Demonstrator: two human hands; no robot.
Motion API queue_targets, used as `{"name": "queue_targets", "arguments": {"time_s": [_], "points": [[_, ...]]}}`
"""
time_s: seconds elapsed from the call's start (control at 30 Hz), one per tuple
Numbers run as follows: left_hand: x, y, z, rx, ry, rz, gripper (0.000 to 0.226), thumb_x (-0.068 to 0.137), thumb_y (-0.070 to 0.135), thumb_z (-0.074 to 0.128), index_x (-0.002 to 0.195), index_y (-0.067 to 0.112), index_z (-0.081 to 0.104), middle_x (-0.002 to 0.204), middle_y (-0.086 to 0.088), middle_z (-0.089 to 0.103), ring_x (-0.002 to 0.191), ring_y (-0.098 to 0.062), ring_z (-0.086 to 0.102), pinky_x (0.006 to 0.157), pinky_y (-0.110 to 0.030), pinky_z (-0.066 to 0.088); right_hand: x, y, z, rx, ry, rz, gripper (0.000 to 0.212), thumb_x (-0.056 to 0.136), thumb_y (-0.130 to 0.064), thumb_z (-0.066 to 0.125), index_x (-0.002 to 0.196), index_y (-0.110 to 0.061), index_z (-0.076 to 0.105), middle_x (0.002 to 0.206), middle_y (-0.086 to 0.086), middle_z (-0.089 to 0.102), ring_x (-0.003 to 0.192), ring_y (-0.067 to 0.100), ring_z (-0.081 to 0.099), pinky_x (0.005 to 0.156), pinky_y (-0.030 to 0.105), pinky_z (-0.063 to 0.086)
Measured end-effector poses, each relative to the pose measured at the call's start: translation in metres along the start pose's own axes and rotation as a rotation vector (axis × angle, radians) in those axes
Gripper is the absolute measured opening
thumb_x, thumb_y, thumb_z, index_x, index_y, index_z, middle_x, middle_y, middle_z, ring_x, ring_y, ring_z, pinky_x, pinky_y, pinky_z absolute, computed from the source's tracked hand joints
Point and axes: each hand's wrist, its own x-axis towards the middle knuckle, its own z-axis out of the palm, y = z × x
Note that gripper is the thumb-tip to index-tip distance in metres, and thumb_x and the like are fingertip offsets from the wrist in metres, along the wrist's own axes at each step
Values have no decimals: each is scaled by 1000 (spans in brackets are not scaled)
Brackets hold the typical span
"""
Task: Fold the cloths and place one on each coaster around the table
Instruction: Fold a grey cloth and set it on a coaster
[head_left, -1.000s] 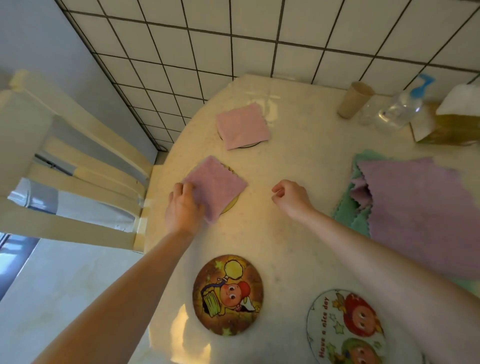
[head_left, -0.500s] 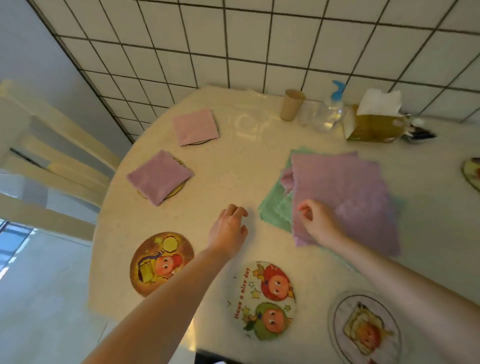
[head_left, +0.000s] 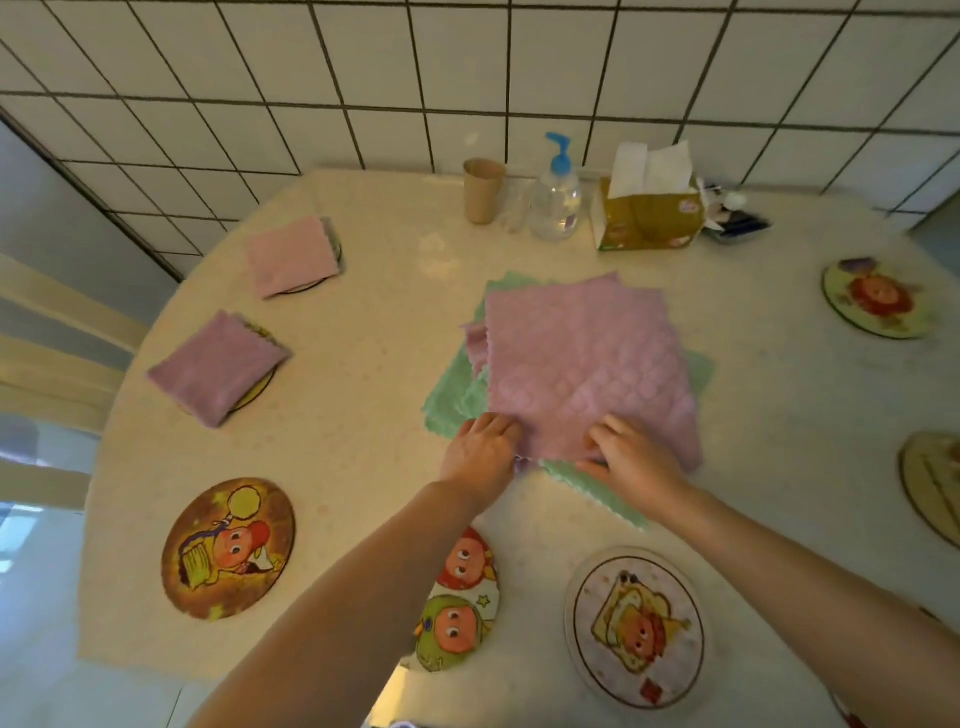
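Two folded pink cloths (head_left: 221, 366) (head_left: 292, 254) already sat on L-side coasters. Left hand (head_left: 480, 457) & right hand (head_left: 631, 462) each gripped near edge of top pink cloth (head_left: 584, 358) on mid-table stack. Approx five coasters, e.g. (head_left: 228, 548), still bare.

A stack of cloths (head_left: 582, 358) lies mid-desk (head_left: 363, 374). Left of it, two folded cloths (head_left: 221, 366) sit on coasters. Bare coasters (head_left: 228, 548) line the near edge; a cup (head_left: 483, 189), bottle (head_left: 555, 200) and tissue box (head_left: 647, 221) stand behind.
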Motion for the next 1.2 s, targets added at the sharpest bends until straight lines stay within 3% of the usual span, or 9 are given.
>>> {"name": "queue_targets", "arguments": {"time_s": [0.1,0.3,0.5,0.6,0.7,0.83,0.97,1.07,1.2], "points": [[7,-5,2,9,14,-26,47,84,26,62,129,17,55,136,0,52,129,-23,42,105,-33,30,8,-4,1,26,24,44,39,83,-56,56,92,-18,57,102,-1,53,103,20,48,76,33,43],[20,-17,-14,-85,-97,-53,18,89,20,60,103,12,69,112,-8,65,110,-28,54,92,-37,45,19,-10,4,-75,-3,-18,49,81,-64,52,102,-21,56,108,-1,52,105,20,45,81,31,42],[30,-18,-26,-93,-189,-92,20,90,18,50,89,8,67,92,-12,65,92,-29,56,79,-40,50,23,-17,6,-132,87,-5,51,84,-62,47,100,-15,61,104,6,59,100,27,52,78,37,44],[32,-12,-32,-224,-63,-120,19,94,18,47,98,8,62,89,-12,62,81,-29,57,72,-36,48,24,-20,5,-165,80,13,35,85,-41,61,105,-13,60,105,7,61,98,28,56,75,38,48],[36,-4,-43,-356,41,-111,17,99,17,42,93,6,53,80,-12,60,65,-24,50,62,-37,41,24,-10,-4,-194,128,49,33,65,-16,80,92,-11,61,89,8,62,80,30,61,60,38,52],[35,-2,-58,-331,184,-99,20,101,20,38,92,6,49,79,-10,55,68,-25,48,62,-37,37,39,34,-30,-164,97,246,24,87,-13,53,110,-15,59,113,6,60,105,30,56,82,35,47],[32,-18,-73,-479,368,-259,16,101,16,39,98,8,53,90,-3,52,80,-26,52,68,-32,41,60,46,-83,-17,203,411,31,89,-6,49,114,-17,64,112,11,66,102,30,62,79,33,50],[34,-36,-94,-836,517,-426,16,101,16,39,91,8,49,86,-4,51,86,-30,56,69,-38,56,70,27,-126,72,345,301,36,89,-2,50,119,-19,62,112,10,66,100,30,62,77,34,50],[23,-48,-149,-1140,795,-448,25,99,8,40,75,13,44,76,-2,44,80,-17,52,80,-34,56,75,-18,-166,232,516,62,38,86,2,51,117,-15,63,105,8,68,95,26,64,81,41,54]]}}
